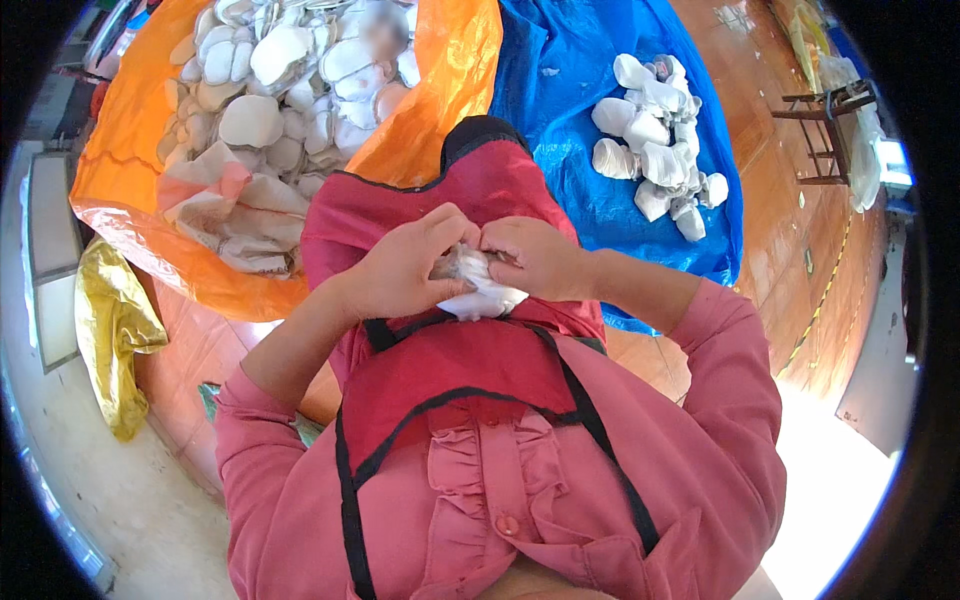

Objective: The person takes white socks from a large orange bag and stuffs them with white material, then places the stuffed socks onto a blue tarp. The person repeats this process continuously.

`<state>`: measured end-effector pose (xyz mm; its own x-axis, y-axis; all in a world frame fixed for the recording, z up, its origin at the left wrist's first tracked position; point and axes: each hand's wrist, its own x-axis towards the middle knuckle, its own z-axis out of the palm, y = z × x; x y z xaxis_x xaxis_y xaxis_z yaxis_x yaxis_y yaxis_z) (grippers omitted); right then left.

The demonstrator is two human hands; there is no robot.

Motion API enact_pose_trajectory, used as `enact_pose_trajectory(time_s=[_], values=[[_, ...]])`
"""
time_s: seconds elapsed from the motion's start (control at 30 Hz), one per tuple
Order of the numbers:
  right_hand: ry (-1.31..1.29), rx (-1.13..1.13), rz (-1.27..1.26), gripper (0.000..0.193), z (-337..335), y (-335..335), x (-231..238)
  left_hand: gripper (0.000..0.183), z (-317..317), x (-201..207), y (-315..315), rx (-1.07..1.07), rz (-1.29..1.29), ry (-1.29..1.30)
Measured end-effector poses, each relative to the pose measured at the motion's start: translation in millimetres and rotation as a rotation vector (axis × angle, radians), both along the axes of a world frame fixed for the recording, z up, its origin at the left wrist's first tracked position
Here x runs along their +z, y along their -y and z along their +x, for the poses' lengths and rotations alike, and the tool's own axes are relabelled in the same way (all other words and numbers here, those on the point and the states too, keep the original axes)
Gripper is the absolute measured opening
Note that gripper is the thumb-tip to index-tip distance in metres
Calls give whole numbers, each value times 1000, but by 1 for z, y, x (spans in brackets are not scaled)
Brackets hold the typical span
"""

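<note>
Over my lap, my left hand [415,258] and my right hand [530,258] meet around a small bundle of white cloth pads [480,302]. Fingers of both hands are bent and pinch its upper part, where a greyish patch shows. The fingertips partly cover the bundle, so I cannot make out its exact shape. Beneath it lies the red apron [420,215] with black edging that covers my legs.
An orange tarp sack [115,185] at the far left bears a heap of loose, rounded whitish pads [250,120]. To the right, a blue tarp [570,200] carries several white pad bundles [665,160]. A yellow bag [110,320] and a wooden stool [825,125] stand at the sides.
</note>
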<state>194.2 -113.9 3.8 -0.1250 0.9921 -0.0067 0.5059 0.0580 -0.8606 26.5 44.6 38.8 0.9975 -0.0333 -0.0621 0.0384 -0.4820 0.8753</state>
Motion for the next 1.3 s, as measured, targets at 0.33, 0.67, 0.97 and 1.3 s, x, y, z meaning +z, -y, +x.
enact_pose_trajectory(time_s=[0.33,0.67,0.97,1.3], values=[[-51,56,15,25,-13,9,-2,33,-9,12,5,-58,-45,-121],[-52,83,-30,27,-15,22,-1,26,-15,-18,2,-116,-254,10],[-120,5,92,25,-21,30,-20,33,-23,-18,2,-74,-371,-240],[-234,-78,75,22,-31,30,-34,35,-28,-41,13,-10,-597,-369]])
